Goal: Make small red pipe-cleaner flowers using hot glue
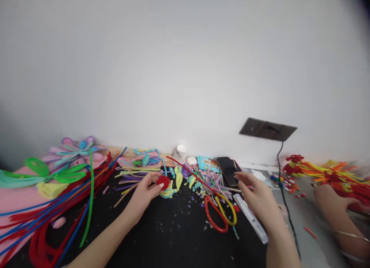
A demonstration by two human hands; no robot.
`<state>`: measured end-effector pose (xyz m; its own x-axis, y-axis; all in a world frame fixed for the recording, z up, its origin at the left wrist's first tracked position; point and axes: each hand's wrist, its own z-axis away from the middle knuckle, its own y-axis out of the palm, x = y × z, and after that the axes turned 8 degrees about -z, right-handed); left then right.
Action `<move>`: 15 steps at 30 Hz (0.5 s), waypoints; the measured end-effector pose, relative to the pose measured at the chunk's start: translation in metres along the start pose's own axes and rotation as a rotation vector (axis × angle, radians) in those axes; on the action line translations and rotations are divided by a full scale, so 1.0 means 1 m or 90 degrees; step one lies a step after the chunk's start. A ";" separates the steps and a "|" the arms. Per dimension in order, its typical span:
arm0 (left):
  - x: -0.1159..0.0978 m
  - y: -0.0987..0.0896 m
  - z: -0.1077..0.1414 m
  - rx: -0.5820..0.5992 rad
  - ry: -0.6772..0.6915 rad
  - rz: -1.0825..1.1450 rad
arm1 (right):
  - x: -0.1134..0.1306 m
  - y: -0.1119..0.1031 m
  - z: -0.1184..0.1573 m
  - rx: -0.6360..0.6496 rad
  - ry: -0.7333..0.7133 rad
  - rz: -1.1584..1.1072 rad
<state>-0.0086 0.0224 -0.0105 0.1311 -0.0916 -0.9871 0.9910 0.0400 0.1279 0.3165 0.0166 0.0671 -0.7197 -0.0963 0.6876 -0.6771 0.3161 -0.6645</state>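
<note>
My left hand (147,189) pinches a small round red fuzzy piece (164,182), which looks like a coiled pipe cleaner, between thumb and fingers. My right hand (257,196) hovers beside the phone (229,171), its fingers apart and nothing visible in them. Between the hands, a long red pipe cleaner (189,170) slants across the pile. Under its lower end lie scissors (215,220) with a red and a yellow handle. Cut pastel pipe cleaner bits (198,187) are scattered around there.
Long red and blue pipe cleaners (72,198) and pipe cleaner flowers (75,154) cover the left side. A paper cup (180,153) stands by the wall. At right, a black cable (281,175) hangs from the wall socket (267,129). Another person's hand (329,202) touches red pipe cleaners.
</note>
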 end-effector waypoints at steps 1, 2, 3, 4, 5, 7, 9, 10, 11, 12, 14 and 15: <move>0.000 0.000 0.000 0.000 -0.003 0.004 | -0.006 -0.010 0.005 -0.021 0.019 0.003; 0.001 0.000 0.000 -0.004 -0.010 0.003 | -0.013 -0.021 0.010 -0.045 0.040 0.011; 0.001 0.000 0.000 -0.003 -0.013 0.003 | -0.021 -0.030 0.015 -0.072 0.062 0.023; 0.002 -0.001 0.000 0.002 -0.016 0.004 | -0.029 -0.039 0.020 -0.095 0.086 0.037; 0.002 -0.001 0.001 -0.001 -0.022 0.001 | -0.038 -0.047 0.025 -0.112 0.110 0.052; 0.002 -0.001 0.001 -0.012 -0.040 -0.015 | -0.053 -0.058 0.034 -0.111 0.162 0.091; 0.001 0.000 0.002 -0.023 -0.054 -0.023 | -0.064 -0.062 0.042 -0.076 0.216 0.144; 0.000 0.000 0.002 -0.026 -0.059 -0.023 | -0.067 -0.062 0.046 -0.058 0.238 0.174; -0.001 0.001 0.003 -0.029 -0.063 -0.020 | -0.070 -0.062 0.049 -0.042 0.258 0.204; -0.002 0.001 0.003 -0.029 -0.066 -0.015 | -0.072 -0.061 0.051 -0.026 0.275 0.233; -0.003 0.002 0.004 -0.023 -0.066 -0.004 | -0.076 -0.058 0.055 0.002 0.298 0.292; -0.003 0.002 0.005 -0.017 -0.065 0.001 | -0.078 -0.058 0.056 0.015 0.300 0.327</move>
<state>-0.0071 0.0182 -0.0067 0.1369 -0.1928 -0.9716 0.9898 0.0662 0.1263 0.4030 -0.0470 0.0354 -0.8099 0.4820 0.3343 -0.2758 0.1901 -0.9422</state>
